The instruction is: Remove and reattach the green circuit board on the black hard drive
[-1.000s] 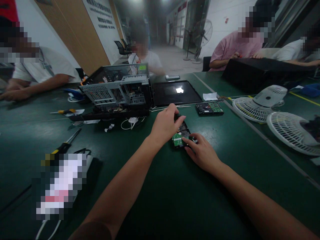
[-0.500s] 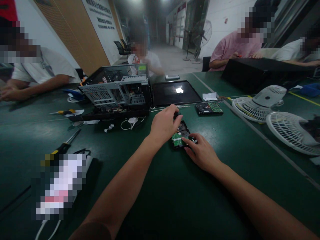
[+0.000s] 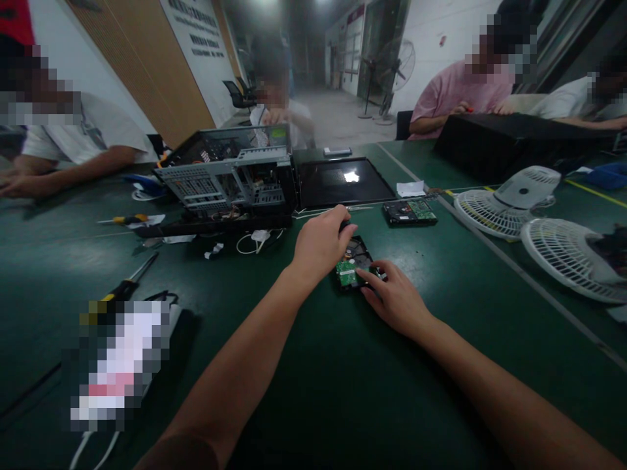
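Note:
A hard drive (image 3: pixel 347 273) lies on the green table in front of me, its green circuit board facing up. My right hand (image 3: pixel 399 295) steadies it from the right, with fingers and thumb on its near right edge. Over the drive's far left part, my left hand (image 3: pixel 319 243) is closed around a dark-handled tool (image 3: pixel 345 225) that looks like a screwdriver. Only a bit of the handle shows; my fingers hide the rest. A second hard drive (image 3: pixel 410 213) rests farther off to the right, apart from both hands.
An opened computer case (image 3: pixel 225 186) stands at back left, beside a black panel (image 3: pixel 345 181). White fan parts (image 3: pixel 494 205) lie to the right. At left are a screwdriver (image 3: pixel 128 284), another yellow-handled screwdriver (image 3: pixel 134 220) and a blurred-out phone-like object (image 3: pixel 125 359). Several people sit around the table.
My left hand has barely shifted over the hard drive, and my right hand stays in place. Behind the computer case, a person's arm and hand have moved toward the case.

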